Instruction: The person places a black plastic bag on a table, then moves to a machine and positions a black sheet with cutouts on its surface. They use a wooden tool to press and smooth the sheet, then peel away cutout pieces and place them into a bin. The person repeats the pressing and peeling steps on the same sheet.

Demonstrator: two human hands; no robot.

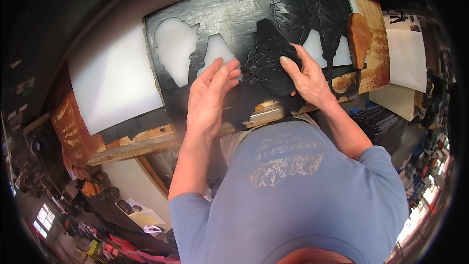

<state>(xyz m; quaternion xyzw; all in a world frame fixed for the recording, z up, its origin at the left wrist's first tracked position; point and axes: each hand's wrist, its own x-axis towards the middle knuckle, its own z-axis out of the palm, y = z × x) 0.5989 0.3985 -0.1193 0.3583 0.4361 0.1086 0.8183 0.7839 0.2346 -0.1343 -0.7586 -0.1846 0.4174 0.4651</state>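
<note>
A black sheet [215, 12], perhaps leather or rubber, lies on a white board [115, 73] and has several shaped holes cut out of it. My right hand [312, 78] is closed on a cut black piece [271, 58], thumb on top and fingers along its right edge. The piece has a tapered end and a zigzag-lined wide part. My left hand [212, 90] hovers left of it over a cut-out, fingers stretched out and holding nothing. More cut black pieces [312, 12] with zigzag lines lie at the upper right of the sheet.
A brown wavy-edged block [359, 39] rests at the sheet's right end. The bench has a rough wooden front edge [141, 146] against my body. White sheets [405, 58] and a dark stack [378, 122] stand at the right. Below left is a shelf with assorted items [137, 210].
</note>
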